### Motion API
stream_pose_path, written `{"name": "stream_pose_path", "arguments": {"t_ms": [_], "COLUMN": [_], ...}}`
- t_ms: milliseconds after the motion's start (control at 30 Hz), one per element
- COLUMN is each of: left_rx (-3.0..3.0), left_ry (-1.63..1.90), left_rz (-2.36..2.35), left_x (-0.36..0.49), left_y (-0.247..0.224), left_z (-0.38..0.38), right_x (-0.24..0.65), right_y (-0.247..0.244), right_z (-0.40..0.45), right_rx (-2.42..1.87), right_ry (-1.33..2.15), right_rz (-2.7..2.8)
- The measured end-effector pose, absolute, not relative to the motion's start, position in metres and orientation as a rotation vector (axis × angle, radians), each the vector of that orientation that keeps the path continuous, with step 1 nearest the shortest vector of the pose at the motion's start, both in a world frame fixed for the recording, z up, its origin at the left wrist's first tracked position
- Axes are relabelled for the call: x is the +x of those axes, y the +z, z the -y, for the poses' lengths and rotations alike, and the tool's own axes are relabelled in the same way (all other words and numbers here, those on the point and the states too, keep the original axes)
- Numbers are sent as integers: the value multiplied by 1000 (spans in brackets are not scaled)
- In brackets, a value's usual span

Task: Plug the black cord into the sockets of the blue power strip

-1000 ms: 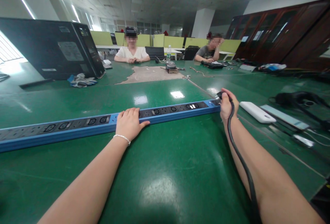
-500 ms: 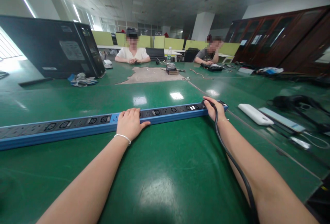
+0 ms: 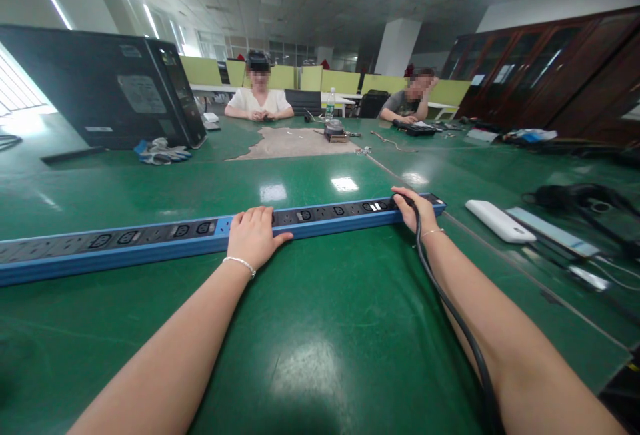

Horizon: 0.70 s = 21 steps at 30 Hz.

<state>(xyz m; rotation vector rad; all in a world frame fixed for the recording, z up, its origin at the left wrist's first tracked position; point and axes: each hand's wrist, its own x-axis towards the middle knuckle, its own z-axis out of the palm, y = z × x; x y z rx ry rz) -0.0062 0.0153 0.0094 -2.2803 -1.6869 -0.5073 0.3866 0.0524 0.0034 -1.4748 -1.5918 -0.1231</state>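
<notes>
A long blue-and-black power strip [image 3: 170, 248] with several sockets along its top lies across the green table. My left hand [image 3: 254, 238] is wrapped over its middle, thumb along the near side. Close to the strip's right end, my right hand [image 3: 416, 213] grips the black plug [image 3: 399, 200] of a power cord [image 3: 434, 279]. The plug is against the socket face; my fingers mostly cover it, so I cannot tell how deep it sits. From there the cord hangs down along my right forearm.
A white power bank [image 3: 500, 221] and a pale flat box [image 3: 553, 231] lie to the right, near black cables [image 3: 575, 201]. Far left stand a black computer case [image 3: 115, 95] and work gloves [image 3: 163, 152]. Two people sit across the table [image 3: 310, 301].
The view has shifted very slightly. Both hands keep their places on the strip and the plug, with no clear movement.
</notes>
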Motion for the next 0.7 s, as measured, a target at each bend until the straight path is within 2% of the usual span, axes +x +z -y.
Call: {"name": "stream_pose_path", "arguments": {"t_ms": [367, 533, 700], "left_rx": [-2264, -2255, -2267], "left_ry": [-514, -504, -498], "left_rz": [1677, 1676, 1668], "left_x": [-6, -7, -6], "left_y": [9, 8, 10], "left_z": [-14, -15, -15], "right_x": [383, 371, 321], "right_y": [-3, 17, 22], "right_z": [-52, -54, -49], "right_rx": [-1476, -1194, -1230], "right_ry": [-94, -22, 135], "right_rz": [1478, 1107, 1420]}}
